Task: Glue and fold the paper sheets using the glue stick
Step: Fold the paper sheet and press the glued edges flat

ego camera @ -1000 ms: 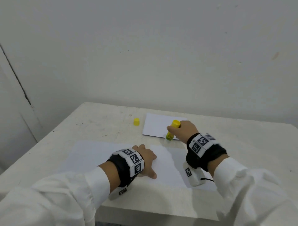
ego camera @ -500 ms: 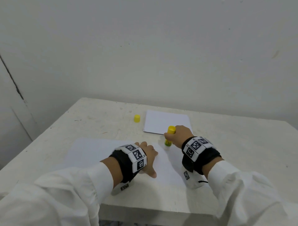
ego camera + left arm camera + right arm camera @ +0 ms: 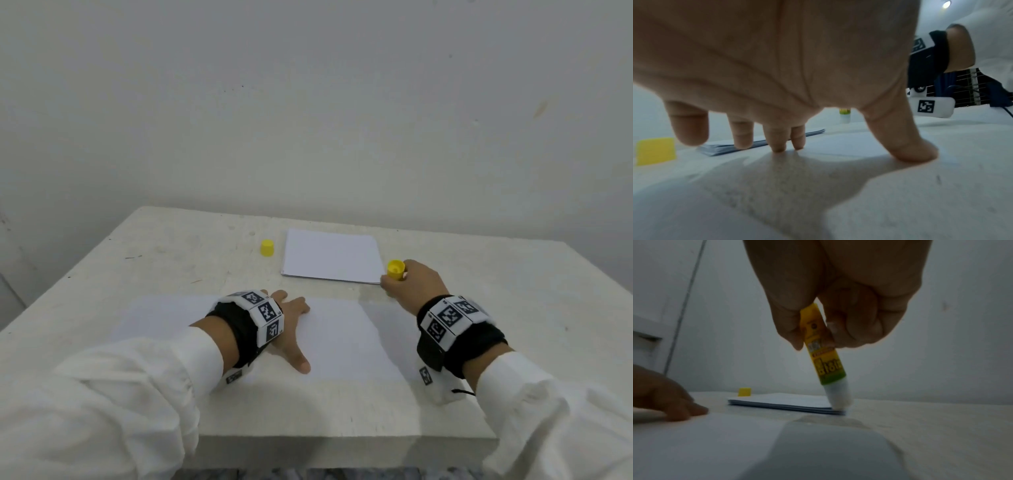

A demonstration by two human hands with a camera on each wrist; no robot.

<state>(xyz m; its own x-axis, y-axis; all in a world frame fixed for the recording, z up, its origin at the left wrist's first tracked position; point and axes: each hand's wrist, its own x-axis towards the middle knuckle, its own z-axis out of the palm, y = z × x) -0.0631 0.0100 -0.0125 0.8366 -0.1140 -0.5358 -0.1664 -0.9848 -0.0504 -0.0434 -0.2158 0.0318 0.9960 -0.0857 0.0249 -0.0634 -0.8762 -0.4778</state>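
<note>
A large white paper sheet [image 3: 335,339] lies flat near the table's front edge. My left hand [image 3: 291,322] presses on it with fingers spread [image 3: 900,142]. My right hand [image 3: 411,284] grips the yellow glue stick [image 3: 395,269], cap off. The stick [image 3: 824,356] points down with its white tip at the near right corner of a stack of folded white sheets [image 3: 332,255]; I cannot tell whether the tip touches it. The stick's yellow cap [image 3: 267,247] stands left of the stack.
The white table [image 3: 171,260] stands against a pale wall. Its front edge runs just below my wrists. Bare tabletop stretches to the right of my right hand and to the left of the cap.
My right hand has carried the glue stick rightward, from the stack's near left part to its near right corner. The left hand has stayed on the large sheet.
</note>
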